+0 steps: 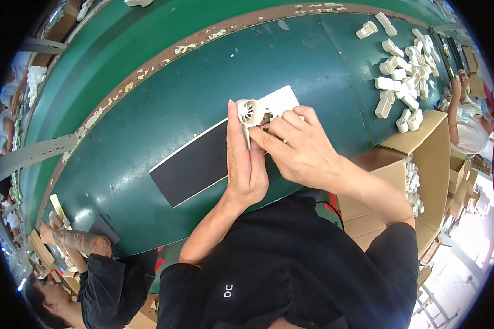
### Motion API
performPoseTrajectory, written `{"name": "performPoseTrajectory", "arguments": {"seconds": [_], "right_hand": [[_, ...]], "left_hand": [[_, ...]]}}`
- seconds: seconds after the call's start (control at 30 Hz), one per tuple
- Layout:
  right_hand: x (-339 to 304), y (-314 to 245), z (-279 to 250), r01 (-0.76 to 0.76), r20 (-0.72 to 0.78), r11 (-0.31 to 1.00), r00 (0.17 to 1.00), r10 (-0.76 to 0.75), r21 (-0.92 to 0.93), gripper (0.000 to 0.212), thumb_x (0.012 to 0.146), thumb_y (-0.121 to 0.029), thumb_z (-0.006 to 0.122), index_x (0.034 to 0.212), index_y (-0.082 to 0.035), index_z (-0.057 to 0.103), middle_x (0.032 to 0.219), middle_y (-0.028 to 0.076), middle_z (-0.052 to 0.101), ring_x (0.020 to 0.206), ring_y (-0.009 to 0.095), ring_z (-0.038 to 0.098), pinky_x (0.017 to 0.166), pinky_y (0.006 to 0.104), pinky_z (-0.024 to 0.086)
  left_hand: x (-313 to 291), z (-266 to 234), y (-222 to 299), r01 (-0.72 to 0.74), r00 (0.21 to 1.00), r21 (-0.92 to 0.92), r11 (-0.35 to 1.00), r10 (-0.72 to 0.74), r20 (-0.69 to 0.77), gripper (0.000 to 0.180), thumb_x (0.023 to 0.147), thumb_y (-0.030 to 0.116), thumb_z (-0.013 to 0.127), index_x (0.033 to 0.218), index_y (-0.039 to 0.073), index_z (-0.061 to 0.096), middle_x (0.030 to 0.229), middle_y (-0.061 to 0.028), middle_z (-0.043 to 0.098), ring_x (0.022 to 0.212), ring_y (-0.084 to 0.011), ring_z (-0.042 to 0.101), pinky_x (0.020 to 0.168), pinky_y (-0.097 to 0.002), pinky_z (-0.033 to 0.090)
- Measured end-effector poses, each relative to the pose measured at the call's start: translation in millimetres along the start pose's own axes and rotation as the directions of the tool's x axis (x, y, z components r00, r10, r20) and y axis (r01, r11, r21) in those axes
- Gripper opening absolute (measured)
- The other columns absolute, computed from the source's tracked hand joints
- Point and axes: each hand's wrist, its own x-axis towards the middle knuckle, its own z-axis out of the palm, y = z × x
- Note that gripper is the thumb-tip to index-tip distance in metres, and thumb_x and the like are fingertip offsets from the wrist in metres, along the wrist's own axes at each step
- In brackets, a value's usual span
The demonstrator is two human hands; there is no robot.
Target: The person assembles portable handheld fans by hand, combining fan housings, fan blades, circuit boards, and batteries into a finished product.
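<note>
Right now the left hand [246,174] is closed around a white fan housing [250,112], held upright above a black-faced board [195,163] on the green counter [291,60]. The right hand [302,147] has its curled fingers against the housing's right side; whether they pinch anything, I cannot tell. More white housings [387,84] lie scattered at far right, beyond a cardboard box [434,175].

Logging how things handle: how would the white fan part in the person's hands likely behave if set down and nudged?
The white fan part looks like moulded plastic, so probably stiff and light. Its round head might rock or roll if nudged. The thin spokes could be fragile under pressure.
</note>
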Motion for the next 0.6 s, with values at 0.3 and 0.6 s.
{"name": "performPoseTrajectory", "arguments": {"seconds": [0.3,0.6], "right_hand": [[-2.6,-16.8,-20.2,0.102,0.099,0.978,0.991,-0.085,-0.182,0.040,0.084,-0.008,0.068,0.124,-0.001,0.067,0.098,0.007,0.059,0.091,0.025,0.056,0.095,0.0428,0.042],[13.2,-5.2,-81.8,-0.303,-0.102,0.941,0.942,0.320,0.152,0.072,0.083,0.003,0.071,0.150,0.007,0.045,0.093,0.006,0.061,0.077,0.018,0.050,0.080,0.0313,0.047]], "left_hand": [[0.8,5.4,1.8,0.036,0.996,-0.087,0.996,-0.043,-0.075,0.060,0.105,-0.002,0.040,0.161,-0.003,0.019,0.145,-0.0183,0.049,0.128,-0.0247,0.054,0.110,-0.0350,0.040],[-0.6,-4.2,28.4,0.144,0.988,-0.333,0.932,-0.156,-0.010,0.064,0.107,0.007,0.036,0.164,-0.001,0.009,0.129,-0.0117,0.054,0.084,-0.0107,0.046,0.074,-0.0247,0.043]]}}
